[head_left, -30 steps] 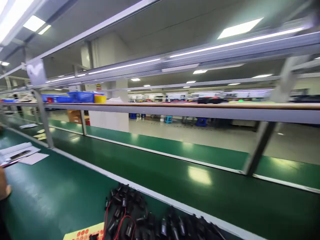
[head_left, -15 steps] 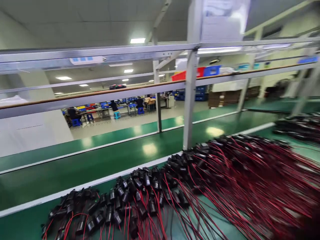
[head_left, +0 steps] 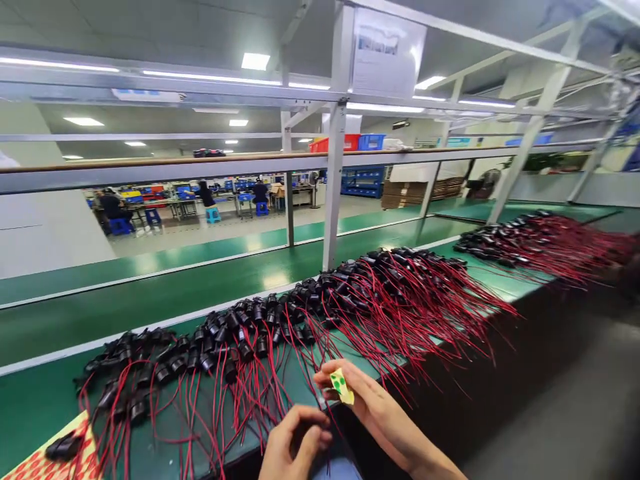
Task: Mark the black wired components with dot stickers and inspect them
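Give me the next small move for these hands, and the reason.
Probably bring the bare left hand to the small yellow slip with green dots: the right hand holds it, dots showing, and the left, close by, shows nothing in its grip.

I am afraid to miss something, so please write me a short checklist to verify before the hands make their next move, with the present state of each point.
1. Right hand has the strip: ok, green dots show on it.
2. Left hand free: cannot tell, its fingers are curled.
3. Wires separated: not ok, many cross one another.
4. Wires kept within the bench: not ok, several hang over its edge.
5. Sheet uncovered: not ok, a black part lies on it.
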A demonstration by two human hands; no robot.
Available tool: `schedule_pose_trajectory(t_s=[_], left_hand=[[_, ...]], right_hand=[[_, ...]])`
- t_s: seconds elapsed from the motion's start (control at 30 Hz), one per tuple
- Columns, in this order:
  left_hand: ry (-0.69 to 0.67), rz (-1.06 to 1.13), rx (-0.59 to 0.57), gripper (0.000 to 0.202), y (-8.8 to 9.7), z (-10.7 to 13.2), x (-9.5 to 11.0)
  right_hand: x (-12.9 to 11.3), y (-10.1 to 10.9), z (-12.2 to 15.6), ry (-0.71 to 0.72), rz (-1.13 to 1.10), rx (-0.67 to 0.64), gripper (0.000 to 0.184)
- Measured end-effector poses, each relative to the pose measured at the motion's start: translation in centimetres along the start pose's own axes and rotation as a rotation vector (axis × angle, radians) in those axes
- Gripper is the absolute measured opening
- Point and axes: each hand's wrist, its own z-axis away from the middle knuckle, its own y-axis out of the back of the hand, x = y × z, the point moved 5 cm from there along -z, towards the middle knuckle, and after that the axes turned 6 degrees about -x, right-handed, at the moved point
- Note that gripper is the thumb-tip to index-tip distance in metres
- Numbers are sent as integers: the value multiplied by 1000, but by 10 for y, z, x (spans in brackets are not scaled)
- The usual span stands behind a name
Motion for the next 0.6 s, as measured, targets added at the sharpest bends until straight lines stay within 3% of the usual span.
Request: schedule_pose_trajectory(t_s=[0.1,0.2,0.33,0.47,0.6], left_hand=[[-141,297,59,53,-12,-16,7],[-121,439,89,53,-25,-18,0],[-66,443,129,49,-32,-8,-21],[-12,409,186,51,-27,-3,-51],[-33,347,264,53,-23,0,-71]], right_hand=[[15,-6,7,-25,56,-17,42],[26,-5,15,2,237,1,46],[43,0,27,54,451,-3,47],[62,17,43,77,622,28,45],[74,33,54,18,640,21,42]])
